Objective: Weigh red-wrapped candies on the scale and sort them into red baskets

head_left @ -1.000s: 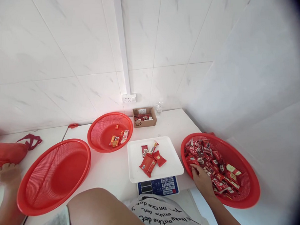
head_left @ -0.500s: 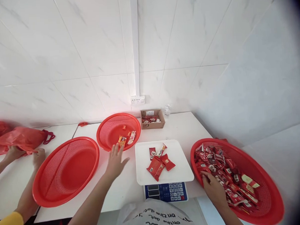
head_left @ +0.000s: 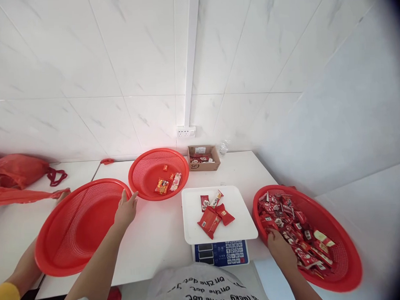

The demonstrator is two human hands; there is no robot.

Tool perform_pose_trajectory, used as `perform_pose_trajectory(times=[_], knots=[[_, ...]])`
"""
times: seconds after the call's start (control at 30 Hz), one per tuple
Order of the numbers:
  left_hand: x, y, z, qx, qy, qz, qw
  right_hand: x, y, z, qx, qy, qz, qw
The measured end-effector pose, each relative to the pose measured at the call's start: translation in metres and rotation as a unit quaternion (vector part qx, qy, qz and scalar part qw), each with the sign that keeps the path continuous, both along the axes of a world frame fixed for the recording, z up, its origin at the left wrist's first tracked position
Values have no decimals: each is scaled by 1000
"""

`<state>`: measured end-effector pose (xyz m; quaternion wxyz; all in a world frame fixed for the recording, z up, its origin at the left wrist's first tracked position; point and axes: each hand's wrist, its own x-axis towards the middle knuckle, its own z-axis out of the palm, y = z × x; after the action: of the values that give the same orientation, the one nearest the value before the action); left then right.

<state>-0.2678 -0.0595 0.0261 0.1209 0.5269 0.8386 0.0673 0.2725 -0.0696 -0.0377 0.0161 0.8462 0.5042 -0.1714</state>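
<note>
My left hand (head_left: pixel 125 210) lies on the right rim of a large empty red basket (head_left: pixel 75 242), fingers stretched out along the rim and thumb apart. My right hand (head_left: pixel 281 248) reaches into the near left side of another red basket (head_left: pixel 337 232), which is full of red snack packets (head_left: pixel 294 227). Its fingers curl down among the packets, and what they hold is hidden. Between my hands stands a scale with a white tray (head_left: pixel 196 229) that carries a few red packets (head_left: pixel 210 219) above a blue keypad (head_left: pixel 221 253).
A smaller red basket (head_left: pixel 144 169) holding a few packets sits behind, beside a cardboard box (head_left: pixel 203 157) and a clear bottle (head_left: pixel 222 147) at the wall. At the far left another person's arm (head_left: pixel 23 270), with a yellow sleeve, holds a red plastic bag (head_left: pixel 21 195).
My left hand swung left from near the small basket onto the big basket's rim. My right hand stayed in the packets. The other person pulled the red bag out flat.
</note>
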Motion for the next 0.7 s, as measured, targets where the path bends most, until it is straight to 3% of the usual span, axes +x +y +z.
perform_pose_trajectory(times=[0.1,0.4,0.7], knots=[[-5,8,0,-11,3,-19,1000,-5,1,7,-4,37,-44,998],[-28,23,-4,-63,9,-84,994,-12,0,12,14,37,-57,998],[-26,26,-7,-89,36,-132,987,-14,-1,14,13,37,-57,998]])
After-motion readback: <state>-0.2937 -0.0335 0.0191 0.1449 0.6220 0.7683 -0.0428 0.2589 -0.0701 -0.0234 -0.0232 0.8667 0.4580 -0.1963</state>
